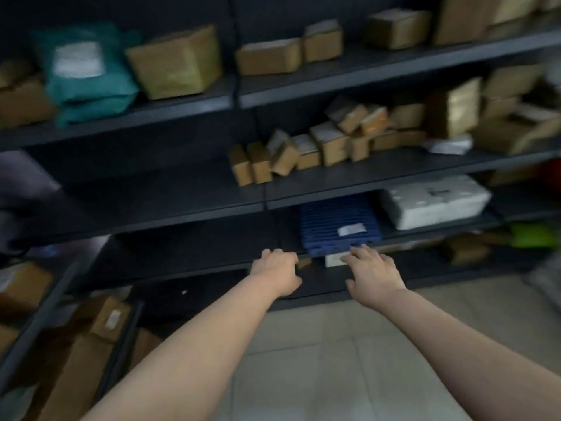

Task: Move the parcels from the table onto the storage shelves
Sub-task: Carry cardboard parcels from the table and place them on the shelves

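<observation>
Dark metal storage shelves [188, 214] fill the view, several levels high. On a lower level lies a blue ribbed parcel [337, 226] with a white label. Both my arms reach toward it. My left hand [276, 273] hovers just left of the parcel's front corner, fingers curled and holding nothing. My right hand [375, 273] is spread open just below the parcel's front edge, its fingertips at or near that edge; the blur hides whether they touch. A small brown item [304, 262] and a white item [334, 259] show between my hands. No table is in view.
A white foam box [434, 202] sits right of the blue parcel. Small brown cartons [303, 153] crowd the shelf above. A teal bag [88, 77] and brown boxes [176, 62] sit on the upper shelf. More cartons [91, 338] stand at lower left. Pale floor tiles [334, 360] lie below.
</observation>
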`<state>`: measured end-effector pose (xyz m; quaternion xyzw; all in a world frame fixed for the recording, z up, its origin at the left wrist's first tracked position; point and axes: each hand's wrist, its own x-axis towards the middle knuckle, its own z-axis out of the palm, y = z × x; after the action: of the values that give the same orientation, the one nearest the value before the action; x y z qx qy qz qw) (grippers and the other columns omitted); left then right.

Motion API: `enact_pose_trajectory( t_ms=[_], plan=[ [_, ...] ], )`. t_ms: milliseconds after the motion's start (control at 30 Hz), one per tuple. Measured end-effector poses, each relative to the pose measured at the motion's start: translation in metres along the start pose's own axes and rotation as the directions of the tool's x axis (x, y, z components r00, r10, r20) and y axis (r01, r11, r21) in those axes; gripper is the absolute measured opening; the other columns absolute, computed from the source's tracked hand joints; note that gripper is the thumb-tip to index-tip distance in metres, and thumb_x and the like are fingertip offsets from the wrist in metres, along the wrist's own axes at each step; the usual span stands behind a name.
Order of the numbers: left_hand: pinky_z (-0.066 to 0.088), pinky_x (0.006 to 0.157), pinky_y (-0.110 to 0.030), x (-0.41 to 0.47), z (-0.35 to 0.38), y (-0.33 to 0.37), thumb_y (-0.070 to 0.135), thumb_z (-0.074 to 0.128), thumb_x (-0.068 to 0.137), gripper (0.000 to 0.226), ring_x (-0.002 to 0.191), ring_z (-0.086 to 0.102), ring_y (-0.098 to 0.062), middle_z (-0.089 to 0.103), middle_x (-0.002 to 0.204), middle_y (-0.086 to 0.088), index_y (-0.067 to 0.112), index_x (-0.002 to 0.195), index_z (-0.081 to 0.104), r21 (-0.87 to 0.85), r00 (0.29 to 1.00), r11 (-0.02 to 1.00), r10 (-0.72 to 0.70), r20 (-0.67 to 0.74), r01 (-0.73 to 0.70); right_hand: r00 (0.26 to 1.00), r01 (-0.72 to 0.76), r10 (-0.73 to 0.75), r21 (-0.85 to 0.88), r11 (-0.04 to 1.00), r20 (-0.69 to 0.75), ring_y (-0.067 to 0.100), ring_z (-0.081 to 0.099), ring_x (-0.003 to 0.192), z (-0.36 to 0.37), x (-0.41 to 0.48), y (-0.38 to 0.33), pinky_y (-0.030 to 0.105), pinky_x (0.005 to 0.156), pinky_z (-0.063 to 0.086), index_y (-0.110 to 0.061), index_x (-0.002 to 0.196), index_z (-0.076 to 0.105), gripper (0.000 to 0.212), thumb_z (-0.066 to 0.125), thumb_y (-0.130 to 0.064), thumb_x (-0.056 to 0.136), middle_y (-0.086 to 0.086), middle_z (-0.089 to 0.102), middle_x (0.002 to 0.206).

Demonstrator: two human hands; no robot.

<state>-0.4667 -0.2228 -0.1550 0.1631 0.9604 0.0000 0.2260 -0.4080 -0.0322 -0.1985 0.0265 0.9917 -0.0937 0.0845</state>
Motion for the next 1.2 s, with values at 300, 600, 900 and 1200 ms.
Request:
enact_pose_trajectory(
  t_ms=[300,600,900,1200],
  plan=[
    [0.047,0.091,-0.043,0.046,-0.021,0.309,0.041,0.056,0.092,0.044,0.122,0.041,-0.028,0.051,0.129,-0.005,0.03,0.134,0.049,0.074,0.911,0.909,0.412,-0.015,-0.41,0.894,-0.432,0.435,0.052,0.9,-0.104,0.02,0.012,0.146,-0.049,-0.128,0.275,0.044,0.114,0.02,-0.03,0.143,0.038,0.052,0.047,-0.03,0.092,-0.003,0.027,0.154],
    [0.046,0.094,-0.04,0.061,-0.025,0.543,0.038,0.055,0.092,0.047,0.125,0.043,-0.025,0.052,0.133,-0.002,0.029,0.138,0.047,0.142,0.731,0.723,0.682,0.01,-0.676,0.651,-0.727,0.739,0.137,0.673,-0.172,0.018,0.027,0.139,-0.082,-0.225,0.443,0.041,0.105,0.031,-0.03,0.135,0.045,0.052,0.055,-0.031,0.084,-0.002,0.038,0.144],
    [0.046,0.088,-0.04,0.138,-0.037,0.717,0.038,0.056,0.093,0.046,0.123,0.045,-0.027,0.054,0.132,-0.004,0.028,0.137,0.047,0.144,0.545,0.532,0.835,0.073,-0.834,0.449,-0.855,0.879,0.208,0.475,-0.161,0.02,0.025,0.141,-0.11,-0.216,0.585,0.042,0.108,0.029,-0.029,0.141,0.042,0.056,0.055,-0.035,0.086,-0.001,0.032,0.152],
    [0.047,0.096,-0.042,0.237,-0.067,0.842,0.037,0.056,0.093,0.05,0.13,0.042,-0.027,0.049,0.14,-0.002,0.027,0.141,0.044,0.138,0.448,0.428,0.874,0.187,-0.893,0.316,-0.906,0.945,0.268,0.326,-0.082,0.025,0.036,0.135,-0.138,-0.161,0.691,0.039,0.105,0.032,-0.028,0.141,0.042,0.056,0.054,-0.034,0.086,0.002,0.037,0.149]
  ],
)
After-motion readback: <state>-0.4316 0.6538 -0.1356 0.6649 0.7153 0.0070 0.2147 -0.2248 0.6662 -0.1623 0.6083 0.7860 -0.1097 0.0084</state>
